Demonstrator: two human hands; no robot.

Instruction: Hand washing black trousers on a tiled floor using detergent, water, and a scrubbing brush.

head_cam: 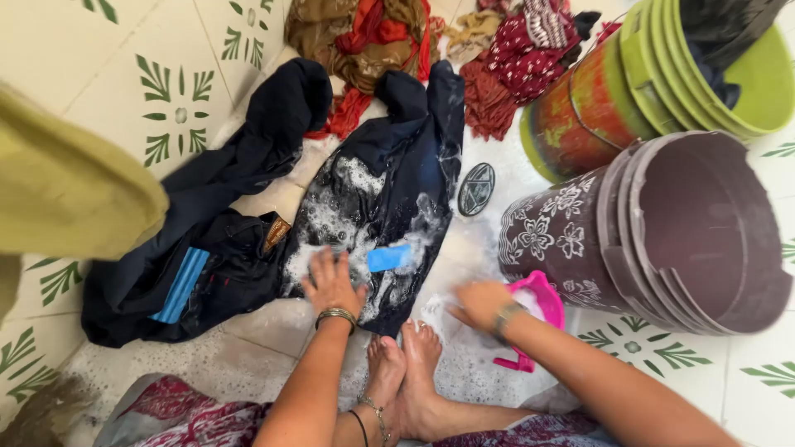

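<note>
The dark garment (381, 190) lies soapy and wet under the flat, spread left hand (331, 281); right hand (480, 302) grips a pink mug (534, 314).

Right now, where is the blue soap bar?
In the head view, the soap bar lies on the sudsy dark garment near the centre, just right of the left hand.

The wet shirt (377, 207) lies flat on the floor (108, 50), in front of the feet (406, 372). A bar of soap (389, 257) sits on it. The left hand (331, 283) rests on the shirt beside the soap. The right hand (480, 303) touches a scoop (538, 319) to the right. Two buckets (687, 232) lie tipped at the right. A pile of clothes (447, 41) lies behind the shirt.
</note>
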